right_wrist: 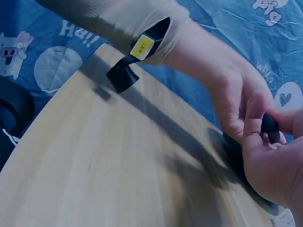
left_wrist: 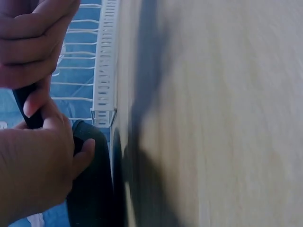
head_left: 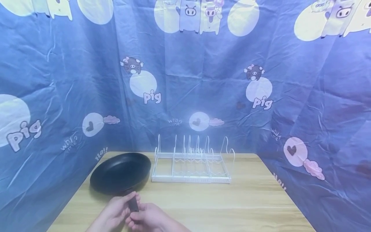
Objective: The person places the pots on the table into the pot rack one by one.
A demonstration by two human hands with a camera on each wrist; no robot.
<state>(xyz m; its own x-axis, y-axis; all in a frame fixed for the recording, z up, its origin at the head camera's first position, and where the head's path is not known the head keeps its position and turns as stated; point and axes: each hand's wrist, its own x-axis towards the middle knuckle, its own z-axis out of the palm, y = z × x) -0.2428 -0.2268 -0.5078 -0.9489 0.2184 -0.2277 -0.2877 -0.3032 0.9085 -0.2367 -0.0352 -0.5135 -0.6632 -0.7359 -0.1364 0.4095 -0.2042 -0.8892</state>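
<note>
**Inspector A:** Head view first. We record a black frying pan [head_left: 120, 173] lying on the wooden bench [head_left: 232, 206], left of centre, its dark handle [head_left: 133, 203] pointing toward the person. Both hands meet on that handle at the near edge.

**Inspector B:** Agreed. We note the left hand [head_left: 111, 214] curled round the handle from the left, and the right hand [head_left: 150, 219] grasping the near end of it, thumb on top. The two hands touch each other.

**Inspector A:** Left wrist view confirms this. We see fingers [left_wrist: 35, 45] wrapped over the dark handle [left_wrist: 28, 109], and the pan's black body [left_wrist: 94, 184] against the bench surface. We cannot tell whether the pan's base sits flat or is slightly raised.

**Inspector B:** Right wrist view shows the left hand [right_wrist: 236, 101] gripping the handle [right_wrist: 270, 126], with the right hand [right_wrist: 274, 170] closed just beside it. A beige sleeve [right_wrist: 132, 19] covers the left forearm, and a black strap with a yellow label [right_wrist: 142, 47] is fixed at the wrist.

**Inspector A:** For surroundings, we log a white wire rack [head_left: 192, 162] standing just right of the pan, near but not plainly touching. A blue cloth printed with pigs [head_left: 203, 64] hangs behind and on both sides of the bench.
</note>
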